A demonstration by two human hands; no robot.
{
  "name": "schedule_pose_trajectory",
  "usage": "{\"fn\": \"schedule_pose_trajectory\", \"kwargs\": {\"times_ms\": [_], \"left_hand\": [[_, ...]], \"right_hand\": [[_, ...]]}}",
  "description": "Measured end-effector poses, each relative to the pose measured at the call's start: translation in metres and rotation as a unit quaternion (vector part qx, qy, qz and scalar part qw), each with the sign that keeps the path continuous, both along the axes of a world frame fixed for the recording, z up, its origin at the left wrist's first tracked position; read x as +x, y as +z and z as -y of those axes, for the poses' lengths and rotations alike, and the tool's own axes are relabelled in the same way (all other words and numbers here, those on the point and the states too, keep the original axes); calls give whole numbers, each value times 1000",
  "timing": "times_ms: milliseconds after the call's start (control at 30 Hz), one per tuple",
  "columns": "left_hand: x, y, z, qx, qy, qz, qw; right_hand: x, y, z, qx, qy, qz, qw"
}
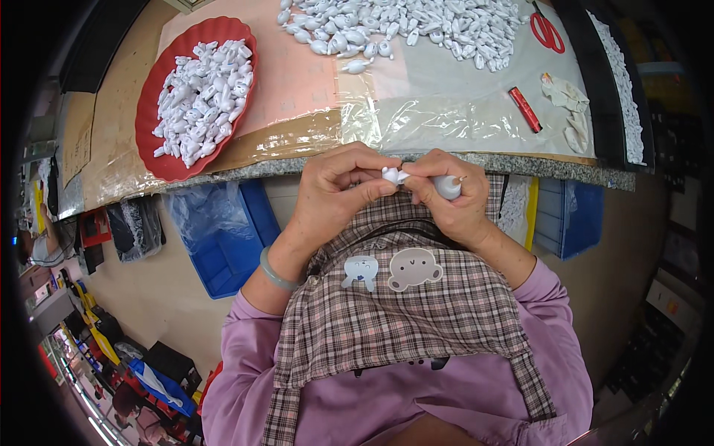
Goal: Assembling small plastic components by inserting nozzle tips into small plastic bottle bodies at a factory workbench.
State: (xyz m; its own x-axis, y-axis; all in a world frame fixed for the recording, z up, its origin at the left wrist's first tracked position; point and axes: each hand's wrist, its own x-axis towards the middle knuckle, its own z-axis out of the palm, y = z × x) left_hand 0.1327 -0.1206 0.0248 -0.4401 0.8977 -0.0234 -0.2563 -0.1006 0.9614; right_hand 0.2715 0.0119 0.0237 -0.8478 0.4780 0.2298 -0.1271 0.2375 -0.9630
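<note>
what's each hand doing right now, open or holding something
Left hand: closed, pinching a small white piece.
Right hand: closed on a white tool whose tip meets the piece.

Both forearms enter from 6 o'clock, converging at centre frame. Left hand [335, 189]: fingers curled, thumb and index tips pinched shut, pointing toward 3 o'clock, wrist bent. Right hand [446, 193]: fingers curled in a closed grip, knuckles toward 12 o'clock, tips meeting the left hand's. Hands touching.
</note>
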Motion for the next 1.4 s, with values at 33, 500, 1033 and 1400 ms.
{"fn": "schedule_pose_trajectory", "kwargs": {"times_ms": [33, 500, 1033, 1400], "left_hand": [[0, -1, 0, -1, 1, -1, 1000], [-5, -10, 2, -39, -63, 323, 944], [-11, -5, -1, -34, -60, 272, 960], [-72, 4, -43, -99, 117, -163, 975]], "right_hand": [[-1, 2, -2, 7, 5, 6, 1000], [-9, 18, -5, -247, 20, 98, 964], [-13, 12, -5, -70, 11, 45, 997], [0, 10, -27, -152, -49, 58, 985]]}}
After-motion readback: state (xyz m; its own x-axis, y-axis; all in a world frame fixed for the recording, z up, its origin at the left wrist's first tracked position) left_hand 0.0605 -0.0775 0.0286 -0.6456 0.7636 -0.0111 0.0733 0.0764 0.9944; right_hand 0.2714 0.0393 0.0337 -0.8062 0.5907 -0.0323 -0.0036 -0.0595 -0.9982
